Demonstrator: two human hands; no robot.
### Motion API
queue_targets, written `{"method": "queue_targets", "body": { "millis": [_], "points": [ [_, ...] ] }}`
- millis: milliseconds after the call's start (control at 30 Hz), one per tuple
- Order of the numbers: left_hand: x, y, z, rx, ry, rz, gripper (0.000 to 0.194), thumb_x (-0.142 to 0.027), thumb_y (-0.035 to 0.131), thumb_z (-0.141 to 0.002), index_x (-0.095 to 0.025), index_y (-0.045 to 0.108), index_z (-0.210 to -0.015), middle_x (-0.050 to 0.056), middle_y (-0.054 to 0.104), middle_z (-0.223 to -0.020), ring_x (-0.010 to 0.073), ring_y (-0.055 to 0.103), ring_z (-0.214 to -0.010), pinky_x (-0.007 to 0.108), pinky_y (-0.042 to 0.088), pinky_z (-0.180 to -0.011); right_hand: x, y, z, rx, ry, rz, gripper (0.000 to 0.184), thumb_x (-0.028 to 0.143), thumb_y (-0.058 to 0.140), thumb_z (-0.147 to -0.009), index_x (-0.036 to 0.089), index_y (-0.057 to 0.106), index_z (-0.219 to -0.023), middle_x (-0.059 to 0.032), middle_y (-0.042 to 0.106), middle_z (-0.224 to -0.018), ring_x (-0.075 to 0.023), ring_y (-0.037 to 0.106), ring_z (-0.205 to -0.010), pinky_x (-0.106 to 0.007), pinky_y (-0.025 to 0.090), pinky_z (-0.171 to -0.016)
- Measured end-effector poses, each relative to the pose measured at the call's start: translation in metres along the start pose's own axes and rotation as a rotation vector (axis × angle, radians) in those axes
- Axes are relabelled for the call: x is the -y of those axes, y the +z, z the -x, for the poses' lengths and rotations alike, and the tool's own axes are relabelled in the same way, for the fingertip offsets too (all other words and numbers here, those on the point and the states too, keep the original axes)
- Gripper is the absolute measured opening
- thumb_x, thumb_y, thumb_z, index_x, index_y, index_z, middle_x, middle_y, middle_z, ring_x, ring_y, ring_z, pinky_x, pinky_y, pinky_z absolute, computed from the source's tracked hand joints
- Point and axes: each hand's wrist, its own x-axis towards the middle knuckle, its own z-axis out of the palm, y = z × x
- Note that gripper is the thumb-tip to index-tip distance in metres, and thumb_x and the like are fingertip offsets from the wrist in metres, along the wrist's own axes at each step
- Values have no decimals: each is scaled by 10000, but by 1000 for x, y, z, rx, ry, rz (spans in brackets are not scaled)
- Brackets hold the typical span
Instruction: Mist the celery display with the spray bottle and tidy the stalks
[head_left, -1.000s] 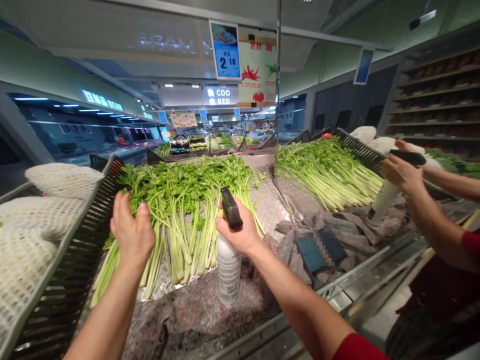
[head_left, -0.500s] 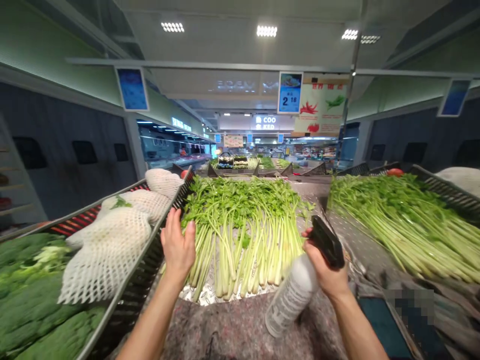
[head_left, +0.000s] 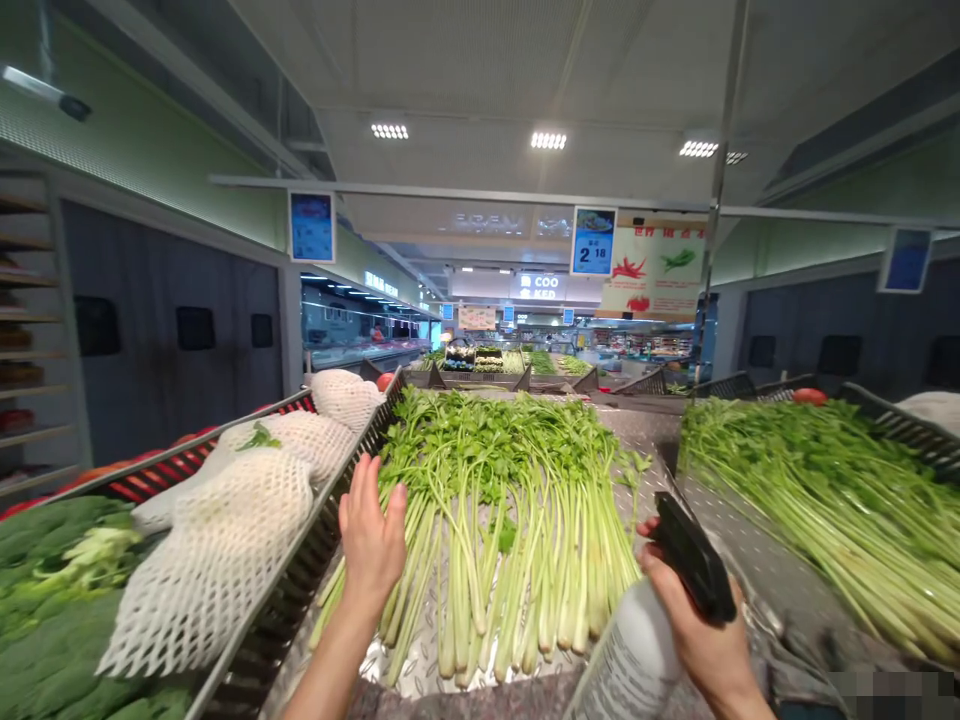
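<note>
My right hand is wrapped round the black head of a white spray bottle, which leans over to the right at the lower edge of the view. Fingers stretched and holding nothing, my left hand is held at the left side of the celery, by the crate's slatted wall. The celery lies in a broad layer, leaves at the back and pale stalk ends towards me. Beneath it shows a patterned metal tray. Whether my left hand touches the stalks I cannot tell.
On the left, a black crate holds broccoli and vegetables in white foam nets. A mirror panel stands on the right, reflecting the celery. Price signs hang overhead. Grey-brown cloth lines the front edge.
My view has swung left and tilted up. The spray bottle went from upright to leaning, and my right hand has shifted right, away from the celery. My left hand stays open near the crate.
</note>
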Motion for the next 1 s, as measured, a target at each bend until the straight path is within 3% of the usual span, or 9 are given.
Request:
{"method": "queue_targets", "body": {
  "millis": [167,300,533,633,800,1000],
  "points": [
    [-1,13,-2,12,12,27,540,-426,255,-797,-114,336,-1230,143,329,-1316,218,266,-1227,435,185,-1003,31,27,2,200,-62,-42,228,262,533,-695,167,527,-901,-41,597,-786,-167,574,-684,-246,466,-601],
    [0,13,-4,2,23,29,551,-438,238,-795,-117,333,-1232,141,328,-1316,218,265,-1227,435,185,-1004,48,51,3,342,-101,-97,184,214,487,-707,161,497,-883,-17,554,-710,-141,541,-611,-236,443,-579],
    [24,0,-9,-42,24,-41,625,-488,209,-775,-64,370,-1205,174,362,-1285,245,298,-1208,429,207,-1000,43,95,14,454,-32,-232,225,121,463,-646,154,505,-865,-30,555,-772,-127,518,-615,-220,424,-557],
    [35,-2,-8,-56,14,-73,651,-500,198,-769,-47,373,-1202,183,367,-1280,255,298,-1207,427,217,-997,37,110,17,475,-50,-204,248,70,453,-581,161,521,-801,0,540,-685,-115,502,-579,-210,414,-546],
    [40,-3,-7,-68,13,-88,657,-503,196,-766,-50,368,-1209,180,369,-1278,254,298,-1208,419,223,-997,42,120,18,488,-104,-183,253,79,460,-558,170,525,-786,17,523,-641,-110,488,-562,-209,405,-544],
    [28,-1,-13,-61,14,-90,626,-487,193,-775,-75,358,-1217,171,366,-1282,254,293,-1211,443,222,-989,52,124,22,573,-177,-165,255,97,473,-541,185,531,-773,14,535,-671,-115,499,-588,-207,402,-554]
  ]
}}
